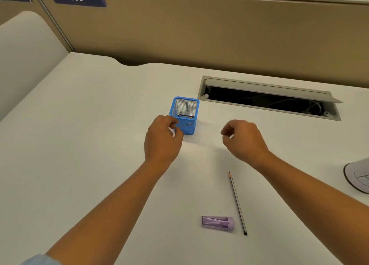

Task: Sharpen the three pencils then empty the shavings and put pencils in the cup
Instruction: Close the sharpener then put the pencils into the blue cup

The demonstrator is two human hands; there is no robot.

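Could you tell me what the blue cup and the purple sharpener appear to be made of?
The blue cup looks like painted wire mesh, probably metal: you see through its walls. The purple sharpener looks like translucent glossy plastic, since its insides show faintly.

One pencil [237,203] on the table [83,145], one purple sharpener [218,222], one blue mesh cup [185,115], two hands.

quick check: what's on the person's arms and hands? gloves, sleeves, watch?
Both hands, left hand and right hand, are bare: no gloves, rings or watch visible. Forearms are uncovered to the frame edge. Only clothing in view is a bit of light blue sleeve near the left elbow.
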